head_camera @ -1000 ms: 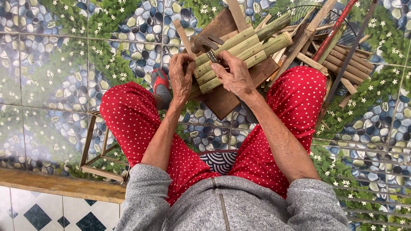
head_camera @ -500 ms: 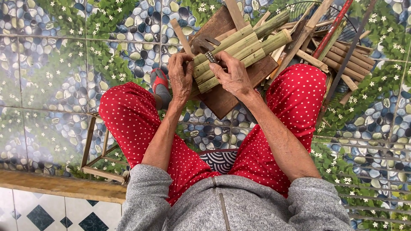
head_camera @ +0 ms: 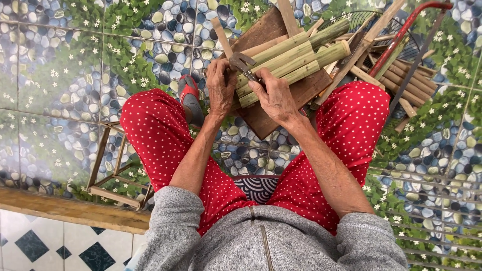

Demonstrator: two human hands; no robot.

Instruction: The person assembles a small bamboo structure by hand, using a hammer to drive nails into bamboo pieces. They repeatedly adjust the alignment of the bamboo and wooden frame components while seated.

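Bamboo: I see the bundle of split green bamboo lengths (head_camera: pixel 291 60) lying across a brown wooden board (head_camera: pixel 273 118) between my knees, which steadies it.
Right hand (head_camera: pixel 275 98): fingers curled around a dull metal blade (head_camera: pixel 244 65), edge at the bamboo ends.
Left hand (head_camera: pixel 221 85): fingers closed, bracing those ends.
Around: loose pale bamboo sticks (head_camera: pixel 401 85) behind; small wooden frame (head_camera: pixel 113 173) on pebble-patterned floor tiles (head_camera: pixel 60 75).

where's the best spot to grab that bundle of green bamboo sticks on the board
Probably at the near cut ends, where the left hand and right hand already press on the green bamboo sticks. They lie side by side, slanting up to the right across the wooden board, so come from above, fingers wrapping across the bundle.
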